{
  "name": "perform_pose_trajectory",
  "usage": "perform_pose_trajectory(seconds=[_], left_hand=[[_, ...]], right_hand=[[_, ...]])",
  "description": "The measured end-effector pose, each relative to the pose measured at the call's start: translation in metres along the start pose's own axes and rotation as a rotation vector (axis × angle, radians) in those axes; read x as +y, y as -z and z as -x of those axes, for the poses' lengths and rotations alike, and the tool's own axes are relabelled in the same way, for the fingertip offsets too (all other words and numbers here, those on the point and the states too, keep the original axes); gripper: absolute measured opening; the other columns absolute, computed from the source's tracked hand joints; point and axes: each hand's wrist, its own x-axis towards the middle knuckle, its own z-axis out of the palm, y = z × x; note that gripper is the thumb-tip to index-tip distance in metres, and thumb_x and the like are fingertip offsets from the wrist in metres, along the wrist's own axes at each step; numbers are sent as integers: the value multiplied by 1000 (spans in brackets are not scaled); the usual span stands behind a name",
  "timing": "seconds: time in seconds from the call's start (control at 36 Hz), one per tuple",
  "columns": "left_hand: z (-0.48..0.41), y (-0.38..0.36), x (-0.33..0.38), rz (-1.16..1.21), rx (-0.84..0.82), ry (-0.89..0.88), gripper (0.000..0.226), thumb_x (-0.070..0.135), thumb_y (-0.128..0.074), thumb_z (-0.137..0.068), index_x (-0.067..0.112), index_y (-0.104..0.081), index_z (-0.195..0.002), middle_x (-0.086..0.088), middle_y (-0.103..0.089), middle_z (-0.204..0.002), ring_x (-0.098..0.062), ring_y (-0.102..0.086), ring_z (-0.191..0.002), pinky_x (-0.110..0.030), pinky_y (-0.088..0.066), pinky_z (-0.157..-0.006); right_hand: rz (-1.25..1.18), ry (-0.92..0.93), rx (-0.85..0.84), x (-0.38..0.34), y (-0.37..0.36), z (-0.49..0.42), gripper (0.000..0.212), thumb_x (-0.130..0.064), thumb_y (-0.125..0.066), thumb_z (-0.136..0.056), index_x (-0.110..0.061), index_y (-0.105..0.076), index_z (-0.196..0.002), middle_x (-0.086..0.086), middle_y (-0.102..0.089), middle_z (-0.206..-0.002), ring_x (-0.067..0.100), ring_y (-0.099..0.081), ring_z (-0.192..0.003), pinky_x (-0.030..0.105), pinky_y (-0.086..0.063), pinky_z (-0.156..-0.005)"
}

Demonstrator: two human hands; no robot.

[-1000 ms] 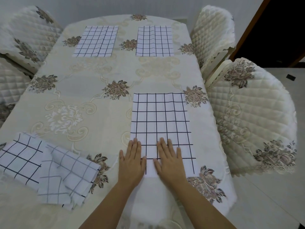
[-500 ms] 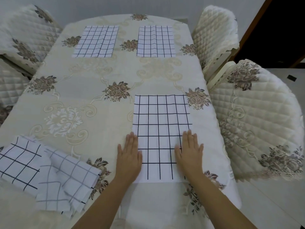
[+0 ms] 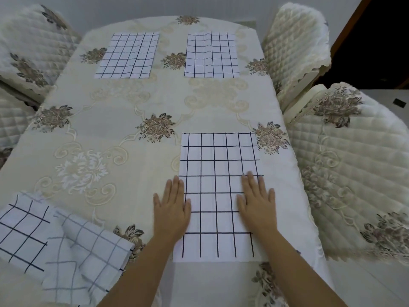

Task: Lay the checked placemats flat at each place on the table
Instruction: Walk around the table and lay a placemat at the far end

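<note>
A white placemat with black checks [image 3: 218, 173] lies flat at the near right place of the table [image 3: 115, 129]. My left hand [image 3: 171, 210] presses flat on its left edge, fingers straight. My right hand [image 3: 257, 204] presses flat on its right edge, fingers straight. Two more checked placemats lie flat at the far end, one on the left [image 3: 128, 55] and one on the right [image 3: 212, 55]. A loose pile of checked placemats [image 3: 57, 242] sits crumpled at the near left corner.
The table wears a cream cloth with brown flower prints. Quilted cream chairs stand on the right [image 3: 354, 165], far right [image 3: 294, 41] and far left [image 3: 28, 47]. A dark doorway [image 3: 376, 41] shows at the upper right.
My hands have slid apart from the middle of the near placemat to its left and right edges, smoothing it. The view has shifted slightly.
</note>
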Motion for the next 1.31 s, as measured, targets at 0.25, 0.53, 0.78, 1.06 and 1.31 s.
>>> perform_pose_trajectory(seconds=[0.25,0.53,0.78,1.06,1.31], left_hand=[[-19,8,-4,129,-23,58,74,44,2,-83,9,-4,-148,-1,6,-155,-17,5,-145,-48,-2,-115],[-70,16,38,-70,-97,-112,76,42,1,-81,9,-20,-147,-7,-14,-156,-22,-15,-144,-49,-22,-112],[-87,10,0,-2,0,-37,71,47,-3,-83,19,-12,-148,4,-4,-156,-18,-6,-145,-51,-13,-113],[-108,16,-11,138,104,-13,70,44,-8,-84,17,-29,-145,0,-16,-156,-18,-9,-145,-51,-7,-114],[-125,23,16,149,168,-194,63,33,-16,-88,3,-39,-138,-14,-25,-152,-27,-14,-143,-50,-9,-111]], right_hand=[[-193,-80,208,27,19,-23,43,-26,-38,-92,-7,-53,-127,11,-43,-143,34,-35,-135,52,-26,-107],[-49,152,109,-52,15,-74,52,-28,-34,-82,-3,-59,-119,21,-53,-132,41,-50,-122,58,-44,-91],[43,67,64,6,15,-97,79,-54,6,-78,-22,-3,-150,-8,5,-157,17,5,-146,47,-4,-115],[-214,-69,196,30,32,-108,49,-29,-27,-97,-12,-34,-143,0,-24,-155,18,-15,-144,44,-9,-114],[-234,99,151,-35,33,-124,54,-22,-33,-84,-1,-47,-132,16,-36,-147,34,-27,-139,53,-21,-110]])
